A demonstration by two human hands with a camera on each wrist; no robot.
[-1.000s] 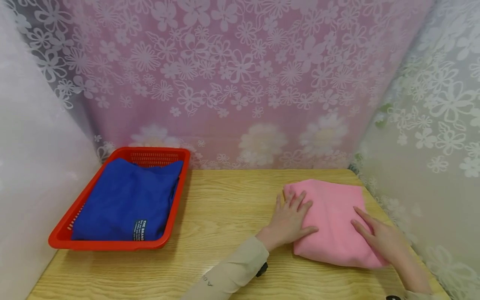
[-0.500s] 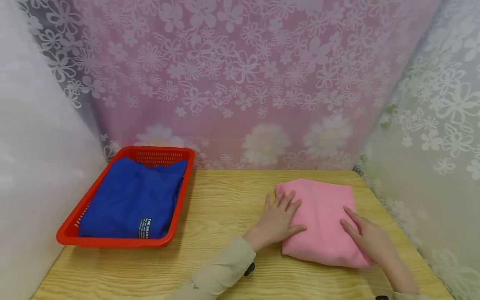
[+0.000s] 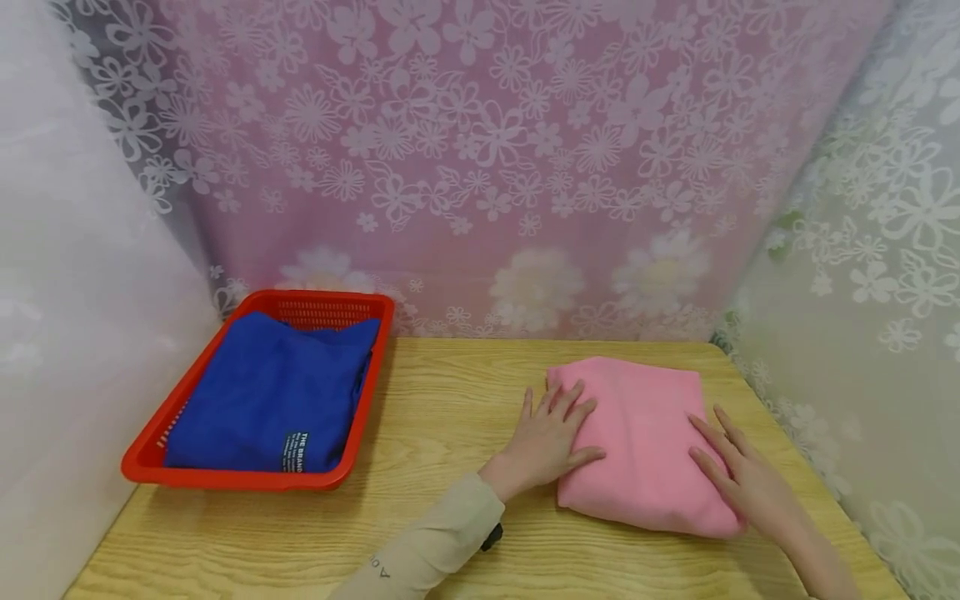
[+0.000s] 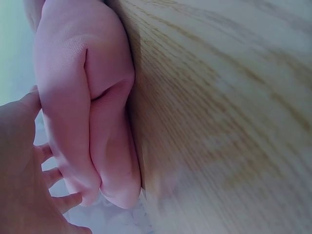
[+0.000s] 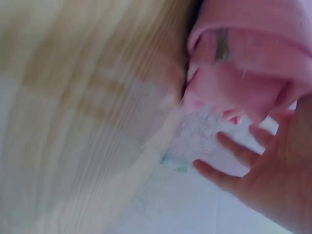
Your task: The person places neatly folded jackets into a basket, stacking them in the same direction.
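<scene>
A folded pink garment (image 3: pixel 637 450) lies on the right part of the wooden table. My left hand (image 3: pixel 543 442) rests along its left edge with fingers spread. At the opposite edge is my right hand (image 3: pixel 750 483), its fingers extended and the thumb side touching the cloth. In the left wrist view, the stacked folds of the pink garment (image 4: pixel 92 97) show side-on beside the left hand (image 4: pixel 24 165). The right wrist view shows the open right hand (image 5: pixel 273 180) below rolled layers of pink cloth (image 5: pixel 253 53), with a small grey-green tag (image 5: pixel 222 45) among them.
A red plastic basket (image 3: pixel 232 477) stands at the left, holding a folded blue garment (image 3: pixel 270 392) with a dark printed label (image 3: pixel 295 451). The wooden table (image 3: pixel 442 400) spans between basket and pink cloth. Floral curtains (image 3: pixel 465 167) hang behind and at both sides.
The head view has shifted, so basket, cloth and table appear moved within it. Fingers of my right hand have lifted and spread at the right edge. My left hand keeps its place on the garment.
</scene>
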